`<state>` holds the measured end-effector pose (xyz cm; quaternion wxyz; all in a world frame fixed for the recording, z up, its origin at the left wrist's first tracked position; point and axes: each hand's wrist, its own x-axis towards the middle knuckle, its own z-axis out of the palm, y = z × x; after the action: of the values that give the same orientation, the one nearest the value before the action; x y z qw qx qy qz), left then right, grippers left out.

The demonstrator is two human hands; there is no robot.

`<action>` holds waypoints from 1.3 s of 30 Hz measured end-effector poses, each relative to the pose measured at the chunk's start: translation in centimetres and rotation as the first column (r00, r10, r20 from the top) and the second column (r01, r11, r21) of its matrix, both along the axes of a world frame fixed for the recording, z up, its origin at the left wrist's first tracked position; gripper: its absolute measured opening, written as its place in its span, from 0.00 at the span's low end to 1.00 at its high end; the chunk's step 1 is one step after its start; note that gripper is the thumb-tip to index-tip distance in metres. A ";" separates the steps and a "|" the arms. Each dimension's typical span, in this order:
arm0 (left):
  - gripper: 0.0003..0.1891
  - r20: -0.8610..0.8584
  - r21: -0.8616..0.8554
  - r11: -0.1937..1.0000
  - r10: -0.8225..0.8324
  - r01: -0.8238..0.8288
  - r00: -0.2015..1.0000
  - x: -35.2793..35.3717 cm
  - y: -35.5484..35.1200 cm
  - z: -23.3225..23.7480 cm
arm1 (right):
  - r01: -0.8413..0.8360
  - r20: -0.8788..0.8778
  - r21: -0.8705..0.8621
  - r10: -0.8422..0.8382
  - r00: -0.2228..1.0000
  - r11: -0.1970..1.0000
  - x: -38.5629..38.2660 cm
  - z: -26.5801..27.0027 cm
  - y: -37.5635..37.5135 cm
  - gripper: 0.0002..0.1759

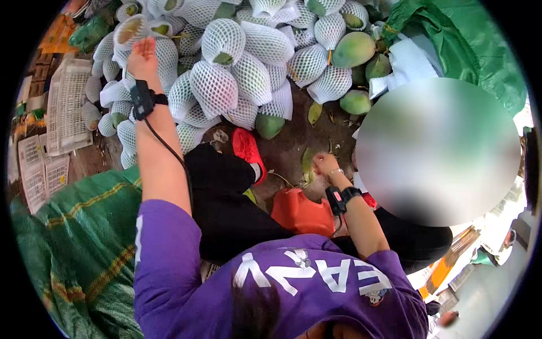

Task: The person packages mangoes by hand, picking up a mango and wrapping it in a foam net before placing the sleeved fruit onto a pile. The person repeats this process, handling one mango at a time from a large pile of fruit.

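My left hand (143, 56) reaches up to the left side of a pile of mangoes in white foam nets. Its fingers are stretched out against a netted mango (129, 33), whose yellowish skin shows at the net's opening. My right hand (326, 164) is low over the dirty floor, slightly blurred, with its fingers curled closed. Right beside those fingers lies a yellow-green leaf (307, 165); whether they hold anything is hidden. Close by on the pile's right are a bare green mango (354, 50) and a smaller bare mango (355, 102).
A red-orange plastic stool or container (303, 211) sits between my legs. Green woven sacking (90, 243) lies at left, with white plastic crates (70, 107) beyond. More green sacking (480, 45) is at upper right. A red shoe (247, 152) is on the floor.
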<state>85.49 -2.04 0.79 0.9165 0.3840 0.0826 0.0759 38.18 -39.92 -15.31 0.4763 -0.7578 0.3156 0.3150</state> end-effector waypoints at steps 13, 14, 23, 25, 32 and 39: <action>0.50 -0.664 0.524 0.569 -0.193 0.634 0.722 -32.8 -17.5 -19.8 | 0.128 0.066 -0.138 -0.120 0.991 0.982 20.4 1.2 9.0 0.62; 0.50 -0.635 0.540 0.581 -0.195 0.609 0.748 -33.0 -17.1 -21.6 | 0.028 0.078 -0.249 -0.009 0.997 0.968 20.2 1.2 9.8 0.63; 0.32 -0.643 0.142 0.471 -0.625 0.871 0.443 -33.7 -23.6 -8.2 | -0.214 0.163 -0.262 0.262 0.951 0.941 17.0 6.6 0.5 0.46; 0.24 -0.498 -0.097 0.436 -0.800 0.895 0.335 -34.4 -23.6 -7.5 | -0.306 0.145 -0.401 0.389 0.910 0.864 17.3 9.9 -0.3 0.37; 0.25 -0.256 -0.333 0.561 -0.827 0.758 0.500 -36.4 -23.4 -2.4 | -0.100 0.342 -0.532 0.322 0.883 0.841 12.6 15.7 -3.5 0.35; 0.24 -0.122 -0.509 0.508 -0.842 0.695 0.526 -38.1 -22.5 -0.2 | 0.345 0.349 -0.118 -0.286 0.892 0.931 5.1 19.9 -1.9 0.31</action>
<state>47.36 -24.57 0.54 0.8762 0.1903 0.0772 -0.4360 43.28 -41.80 4.57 0.4979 -0.7769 0.3782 0.0743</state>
